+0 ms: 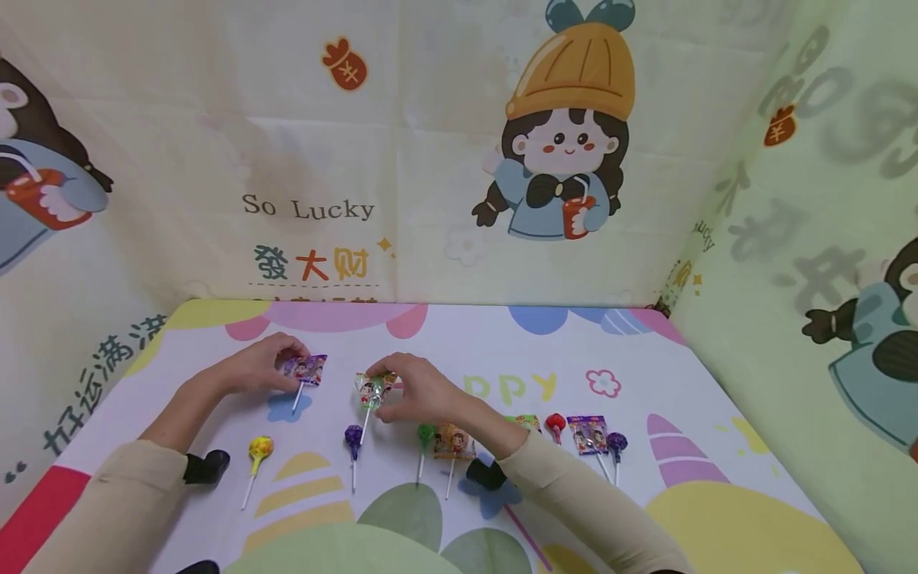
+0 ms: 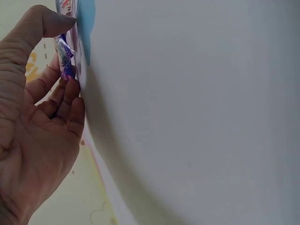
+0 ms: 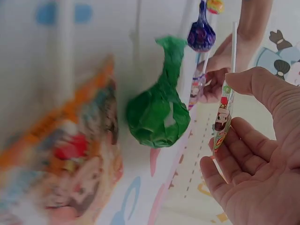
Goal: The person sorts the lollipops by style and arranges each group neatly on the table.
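In the head view my left hand (image 1: 261,367) pinches a purple-wrapped flat lollipop (image 1: 307,369) by its wrapper edge, the white stick pointing toward me. The left wrist view shows the thumb on one side of that wrapper and fingers behind it. My right hand (image 1: 423,391) holds a second flat lollipop (image 1: 373,391) in a clear and green wrapper, between thumb and fingers. In the right wrist view its printed wrapper (image 3: 222,117) is seen edge-on, stick up. Just below this one lies a round purple lollipop (image 1: 354,438).
A yellow lollipop (image 1: 261,448) lies at left. Near the right forearm are a green round lollipop (image 1: 426,434) and an orange flat one (image 1: 453,441). Farther right lie a red lollipop (image 1: 555,424), a purple flat one (image 1: 590,435) and a dark purple round one (image 1: 617,443).
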Demonstrator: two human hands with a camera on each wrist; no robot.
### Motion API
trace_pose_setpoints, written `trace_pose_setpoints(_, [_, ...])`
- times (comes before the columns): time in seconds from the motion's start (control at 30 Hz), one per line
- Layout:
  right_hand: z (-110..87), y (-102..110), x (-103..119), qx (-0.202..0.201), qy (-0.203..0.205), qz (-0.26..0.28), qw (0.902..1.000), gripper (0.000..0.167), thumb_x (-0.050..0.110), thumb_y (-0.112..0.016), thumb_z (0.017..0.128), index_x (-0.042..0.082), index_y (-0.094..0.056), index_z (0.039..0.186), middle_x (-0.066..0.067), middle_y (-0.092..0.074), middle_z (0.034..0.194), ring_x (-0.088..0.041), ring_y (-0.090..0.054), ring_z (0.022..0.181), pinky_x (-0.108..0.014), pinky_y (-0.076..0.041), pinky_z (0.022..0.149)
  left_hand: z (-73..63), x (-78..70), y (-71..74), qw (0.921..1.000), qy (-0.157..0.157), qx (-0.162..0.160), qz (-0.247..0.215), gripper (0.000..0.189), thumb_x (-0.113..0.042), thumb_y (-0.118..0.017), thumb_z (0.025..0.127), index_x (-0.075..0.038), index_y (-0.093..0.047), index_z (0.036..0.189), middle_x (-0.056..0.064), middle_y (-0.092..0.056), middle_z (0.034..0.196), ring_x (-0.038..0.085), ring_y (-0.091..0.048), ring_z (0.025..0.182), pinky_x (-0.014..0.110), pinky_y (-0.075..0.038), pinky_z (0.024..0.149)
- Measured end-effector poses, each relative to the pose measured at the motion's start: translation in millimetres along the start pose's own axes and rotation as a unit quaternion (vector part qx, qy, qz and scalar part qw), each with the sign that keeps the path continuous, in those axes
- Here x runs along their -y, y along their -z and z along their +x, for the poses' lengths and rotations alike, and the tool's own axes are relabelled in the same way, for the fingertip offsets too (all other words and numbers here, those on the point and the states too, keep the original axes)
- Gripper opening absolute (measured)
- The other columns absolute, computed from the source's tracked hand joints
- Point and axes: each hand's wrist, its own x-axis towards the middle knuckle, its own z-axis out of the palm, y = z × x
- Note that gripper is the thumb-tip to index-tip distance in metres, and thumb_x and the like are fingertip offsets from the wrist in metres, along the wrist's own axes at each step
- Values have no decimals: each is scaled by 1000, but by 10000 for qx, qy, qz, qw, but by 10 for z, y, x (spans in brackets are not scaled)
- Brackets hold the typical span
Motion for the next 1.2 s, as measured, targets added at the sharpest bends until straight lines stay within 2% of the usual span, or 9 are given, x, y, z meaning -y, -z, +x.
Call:
trace_pose_setpoints(0.37, [343,-13,-78,101,75,-113,9999,51,16,-82,85,6,-63,131,-6,-67,131,-15,-60,121,-22,-44,105,5,-17,-16,10000,13,23,-31,52,-17,-85,80,0,-58,121,20,-56,123,36,-51,112,62,-43,106])
trace_pose_setpoints(0.77, [688,-63,-54,260,-395,-171,9987,53,21,-84,85,12,-64,134,0,-67,132,-9,-59,119,-19,-44,104,12,-7,1,9999,129,40,-16,53,-19,-85,80,-1,-57,121,20,-55,124,36,-50,113,62,-42,107])
trace_pose_setpoints(0.93, [767,-100,-81,308,-568,-58,9979,54,21,-84,85,12,-64,134,1,-66,133,-9,-58,120,-19,-44,105,18,-2,-2,9999,127,38,-21,52,-19,-85,80,-2,-58,121,19,-56,124,35,-50,113,62,-42,108])
trace_pose_setpoints(1.2, [833,-141,-156,409,-608,-91,9973,53,21,-84,85,12,-64,133,0,-66,133,-10,-58,118,-19,-44,104,24,12,-8,9999,138,40,5,52,-20,-85,81,-2,-58,122,20,-56,125,36,-50,113,63,-42,108])
